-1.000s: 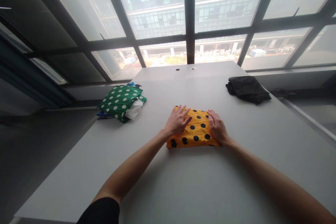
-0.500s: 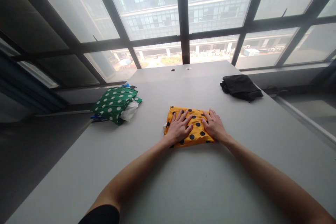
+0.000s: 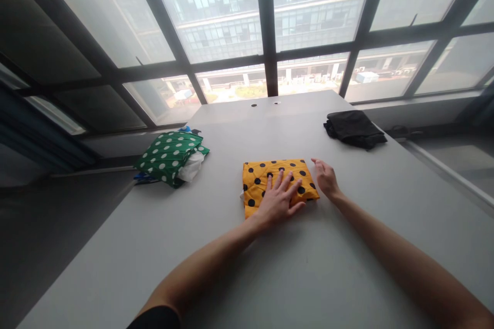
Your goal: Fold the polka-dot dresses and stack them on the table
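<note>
Since a moment ago, both hands have shifted: the left hand (image 3: 279, 200) has slid toward the near right part of the folded orange cloth with black polka dots (image 3: 278, 182), while the right hand (image 3: 326, 179) has come off the top of it and now sits at its right edge. That left hand lies flat on the fabric, palm down, fingers spread apart and pressing rather than gripping. The right hand is loosely open, fingers slightly curled, touching or just beside the cloth's right side; I cannot tell whether it actually makes contact. The orange bundle itself looks a bit squarer than before and lies near the middle of the pale grey surface (image 3: 270, 277), a small white bit peeking out at its left edge.

Off to the left, well apart, a folded green cloth with white polka dots (image 3: 170, 153) rests on top of something white and something blue near the surface's edge. Toward the far right lies a crumpled black fabric bundle (image 3: 353, 128). Beyond the surface stand large windows with dark frames (image 3: 266, 36).
</note>
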A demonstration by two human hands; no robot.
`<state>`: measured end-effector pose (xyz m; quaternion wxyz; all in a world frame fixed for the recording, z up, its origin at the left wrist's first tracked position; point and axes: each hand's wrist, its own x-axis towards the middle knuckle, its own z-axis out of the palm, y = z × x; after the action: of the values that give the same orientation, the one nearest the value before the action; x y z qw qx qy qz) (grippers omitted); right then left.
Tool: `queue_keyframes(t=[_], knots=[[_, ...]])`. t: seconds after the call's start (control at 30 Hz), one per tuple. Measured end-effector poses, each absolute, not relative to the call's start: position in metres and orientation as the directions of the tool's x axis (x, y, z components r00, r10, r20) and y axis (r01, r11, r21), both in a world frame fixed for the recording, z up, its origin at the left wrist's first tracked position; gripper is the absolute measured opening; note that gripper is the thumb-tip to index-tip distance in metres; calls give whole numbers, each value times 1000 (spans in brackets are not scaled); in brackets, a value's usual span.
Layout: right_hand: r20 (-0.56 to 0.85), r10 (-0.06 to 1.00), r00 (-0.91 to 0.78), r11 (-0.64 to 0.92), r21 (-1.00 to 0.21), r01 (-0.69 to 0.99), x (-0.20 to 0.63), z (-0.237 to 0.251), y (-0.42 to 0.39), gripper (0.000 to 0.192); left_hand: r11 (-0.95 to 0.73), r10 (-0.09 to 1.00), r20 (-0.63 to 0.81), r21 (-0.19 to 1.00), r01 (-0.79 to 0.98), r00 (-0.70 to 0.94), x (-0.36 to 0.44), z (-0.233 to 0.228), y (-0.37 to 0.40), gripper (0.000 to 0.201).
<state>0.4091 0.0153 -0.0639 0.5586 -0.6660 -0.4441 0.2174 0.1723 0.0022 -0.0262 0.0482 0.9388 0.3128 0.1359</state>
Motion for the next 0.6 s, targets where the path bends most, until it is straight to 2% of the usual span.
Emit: queue_keyframes(t=[0.1, 0.2, 0.33, 0.43, 0.5, 0.6], knots=[[107, 832, 545, -56, -960, 274, 408, -56, 13, 52, -809, 586, 194, 178, 560, 786, 175, -34, -1, 70], [-73, 854, 515, -179, -971, 160, 407, -42, 8, 39, -800, 598, 185, 191, 569, 780, 172, -40, 9, 63], [-332, 864, 377, -362, -932, 9, 409, -17, -1, 28, -808, 586, 169, 203, 554, 793, 166, -38, 26, 64], [-542, 818, 192, -515, -840, -173, 411, -1, -6, 28, -815, 575, 184, 215, 538, 797, 163, -32, 31, 66], [-614, 785, 81, -572, -770, -283, 409, 5, -8, 27, -814, 577, 198, 220, 538, 793, 164, -27, 29, 77], [-612, 790, -24, -569, -720, -397, 403, 9, -8, 27, -806, 591, 226, 202, 557, 774, 166, -22, 24, 87]])
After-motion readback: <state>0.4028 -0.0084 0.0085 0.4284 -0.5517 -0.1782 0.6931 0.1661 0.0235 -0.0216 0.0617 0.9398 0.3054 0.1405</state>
